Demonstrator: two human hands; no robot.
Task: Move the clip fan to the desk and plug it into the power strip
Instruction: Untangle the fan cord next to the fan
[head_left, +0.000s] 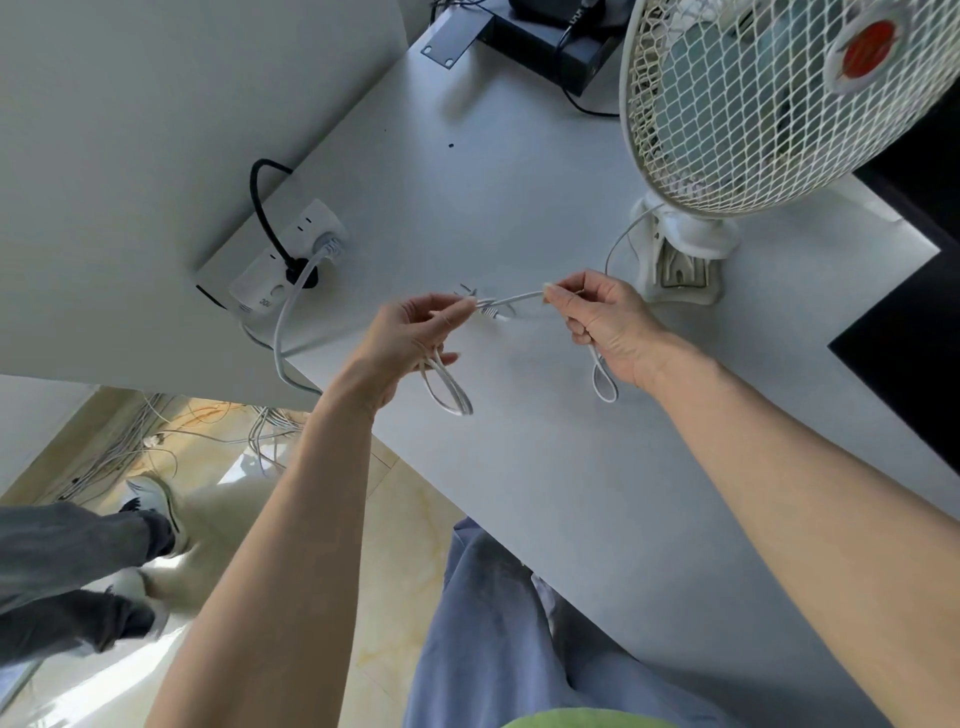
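Head view: one clip fan (769, 104) on one desk (519, 467); left hand (410, 332) and right hand (605, 322) each pinch its one cord (514, 300)

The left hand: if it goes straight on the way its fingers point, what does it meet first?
Probably the right hand. The left hand points right along the cord held between them; depth is unclear.
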